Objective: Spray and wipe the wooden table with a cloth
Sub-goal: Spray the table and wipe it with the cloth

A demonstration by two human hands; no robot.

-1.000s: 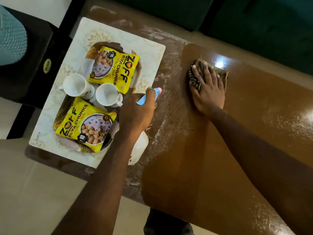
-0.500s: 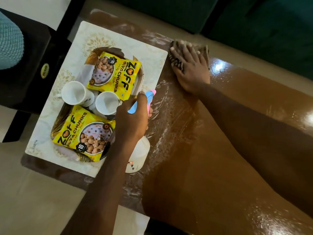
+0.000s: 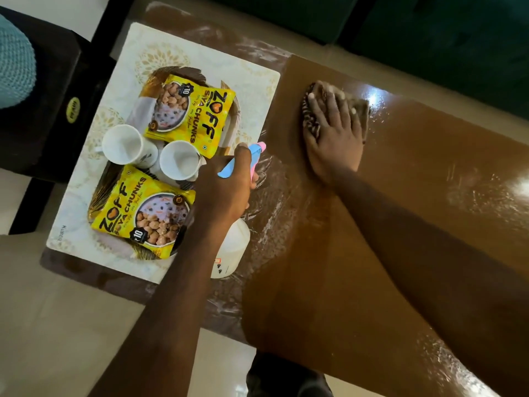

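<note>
Already the table (image 3: 357, 282) shows a dull wiped band beside streaky wet patches left to do, with the right hand (image 3: 333, 133) flat on the cloth (image 3: 310, 118) near the far edge and the left hand (image 3: 226, 190) gripping the spray bottle (image 3: 233, 247).

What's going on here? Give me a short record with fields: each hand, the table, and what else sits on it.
left hand: gripping a white spray bottle with a blue and pink head
right hand: flat on a patterned cloth, pressing it to the table
table: brown, glossy, streaky wet patches
placemat: holds two white cups and two yellow snack packets
</note>
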